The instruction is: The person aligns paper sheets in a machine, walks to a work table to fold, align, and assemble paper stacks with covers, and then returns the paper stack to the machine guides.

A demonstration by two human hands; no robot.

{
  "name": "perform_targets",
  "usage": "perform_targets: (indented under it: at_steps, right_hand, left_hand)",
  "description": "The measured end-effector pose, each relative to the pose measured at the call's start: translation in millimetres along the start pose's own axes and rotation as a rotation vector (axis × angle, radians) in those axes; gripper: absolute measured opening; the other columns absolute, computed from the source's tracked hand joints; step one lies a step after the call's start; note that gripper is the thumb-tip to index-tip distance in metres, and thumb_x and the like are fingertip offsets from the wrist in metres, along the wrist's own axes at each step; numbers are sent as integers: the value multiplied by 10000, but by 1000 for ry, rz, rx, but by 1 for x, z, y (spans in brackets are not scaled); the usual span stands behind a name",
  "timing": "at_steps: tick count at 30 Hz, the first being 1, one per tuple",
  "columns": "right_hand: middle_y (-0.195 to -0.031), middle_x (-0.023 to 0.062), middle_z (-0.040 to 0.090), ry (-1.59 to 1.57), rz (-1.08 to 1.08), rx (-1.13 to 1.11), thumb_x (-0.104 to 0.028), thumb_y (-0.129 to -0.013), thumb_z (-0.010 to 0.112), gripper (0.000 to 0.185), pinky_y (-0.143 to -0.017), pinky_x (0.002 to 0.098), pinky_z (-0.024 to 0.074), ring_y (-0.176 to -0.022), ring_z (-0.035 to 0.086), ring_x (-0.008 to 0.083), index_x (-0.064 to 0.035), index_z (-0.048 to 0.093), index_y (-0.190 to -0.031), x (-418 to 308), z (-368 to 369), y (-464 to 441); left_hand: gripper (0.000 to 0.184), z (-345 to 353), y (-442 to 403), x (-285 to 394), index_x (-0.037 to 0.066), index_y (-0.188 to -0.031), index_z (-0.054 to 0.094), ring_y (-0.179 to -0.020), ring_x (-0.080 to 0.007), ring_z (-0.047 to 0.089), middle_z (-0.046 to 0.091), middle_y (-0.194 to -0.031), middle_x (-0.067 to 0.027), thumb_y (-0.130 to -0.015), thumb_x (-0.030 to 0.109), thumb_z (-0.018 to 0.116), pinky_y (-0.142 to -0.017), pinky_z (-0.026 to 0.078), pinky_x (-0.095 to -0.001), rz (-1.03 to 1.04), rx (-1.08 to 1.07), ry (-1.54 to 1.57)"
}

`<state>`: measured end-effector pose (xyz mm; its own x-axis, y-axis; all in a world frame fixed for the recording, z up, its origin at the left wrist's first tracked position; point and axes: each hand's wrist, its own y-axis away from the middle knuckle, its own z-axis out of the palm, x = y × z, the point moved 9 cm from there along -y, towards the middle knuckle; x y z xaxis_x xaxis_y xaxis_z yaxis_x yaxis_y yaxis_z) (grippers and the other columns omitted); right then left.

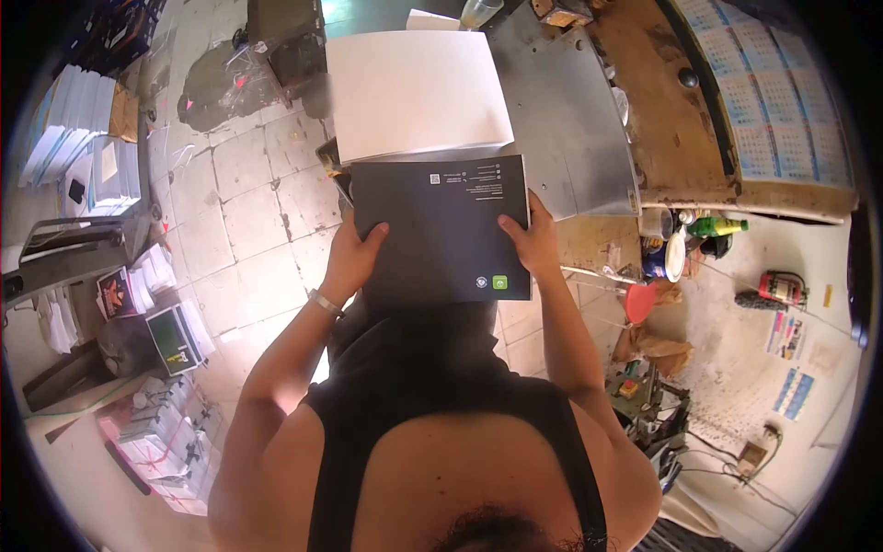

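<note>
A black booklet (pixel 432 230) with small white print, a QR code and a green logo lies in front of my body. My left hand (pixel 354 253) grips its left edge, thumb on top and fingers hidden underneath. On the opposite edge, my right hand (pixel 533 237) holds it the same way, with fingers curled round the side. Pale page edges show along the booklet's right side. Directly beyond it, a stack of large white sheets (pixel 418 97) sits on the metal work surface, close to or touching the booklet's far edge; I cannot tell which.
A grey metal tabletop (pixel 575 129) extends to the right, beside a wooden bench (pixel 658 120). Bundled paper stacks (pixel 78 129) stand at the left, and tied bundles (pixel 166 442) lie lower left. A green bottle (pixel 717 226) and a red stool (pixel 640 301) are at the right.
</note>
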<state>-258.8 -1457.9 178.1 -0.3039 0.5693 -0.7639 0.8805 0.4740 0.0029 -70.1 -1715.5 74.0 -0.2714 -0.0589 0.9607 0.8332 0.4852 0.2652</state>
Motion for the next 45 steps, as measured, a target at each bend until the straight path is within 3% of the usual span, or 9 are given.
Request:
perform_targets:
  at_steps: [1,8,13,16,17,19,23,31,45]
  right_hand:
    - [-1274,177,714,-353,111,-118,-112,-891,770,621,-1024,380,520,-1163,687,309,32,550,-1454,5,9,-2]
    - [-1711,279,153,152,-331,-299,-207,-931,721,958,-1276,506,189,-1590,153,447,20,130,-1651,-106,75,34]
    - [-1708,270,145,666,-240,-290,-198,-952,692,901,-1223,629,243,-1559,177,509,-17,159,-1655,-89,112,37]
    - [-1694,289,174,720,-197,-261,-141,-924,700,915,-1231,574,279,-1547,215,510,7,162,-1649,-72,107,27]
    - [-1681,301,198,644,-202,-247,-39,-908,643,871,-1225,570,298,-1532,234,528,15,179,-1643,-75,102,26]
    - [-1668,312,220,621,-216,-223,34,-887,584,847,-1229,556,304,-1520,259,531,24,191,-1637,-72,98,25]
    - [-1646,318,273,500,-232,-147,141,-843,473,837,-1233,498,327,-1509,308,501,32,210,-1631,-73,86,21]
    - [-1641,299,319,277,-189,-137,194,-792,396,881,-1219,425,366,-1503,363,447,14,218,-1635,-73,59,17]
    - [-1531,316,478,101,-138,-156,183,-837,392,853,-1135,464,446,-1374,517,471,-58,265,-1645,-67,37,17]
  left_hand:
    - [426,-1,0,-5,-40,-1295,594,-1075,-350,710,722,-1169,-228,-972,213,709,-945,536,-403,-16,17,52]
    - [406,-2,12,2,-27,-1295,588,-1066,-335,711,724,-1154,-209,-977,200,699,-931,536,-408,-33,41,23]
    - [360,-8,12,5,-28,-1220,648,-951,-181,692,741,-1043,-127,-1011,262,687,-863,544,-320,1,85,-20]
    - [390,-36,1,-15,-6,-1029,724,-809,-239,722,743,-872,-166,-985,381,704,-741,539,-374,-425,-114,-310]
    - [460,-54,-11,-1,20,-913,745,-714,-208,706,721,-761,-130,-998,467,675,-664,517,-368,-198,103,-238]
    - [441,-96,-47,9,31,-1028,734,-799,-169,711,741,-870,-107,-1029,462,639,-698,516,-348,7,365,-378]
    - [801,-91,-139,-3,13,-1413,589,-1105,-200,631,663,-1288,-122,-976,683,579,-933,489,-317,-296,347,412]
    - [547,-52,-176,19,-115,-1315,603,-1039,-222,694,709,-1197,-160,-989,306,728,-895,563,-338,-229,245,627]
    - [512,-91,-179,25,-125,-1317,590,-1065,-243,705,700,-1220,-169,-1029,290,677,-935,573,-346,-172,415,619]
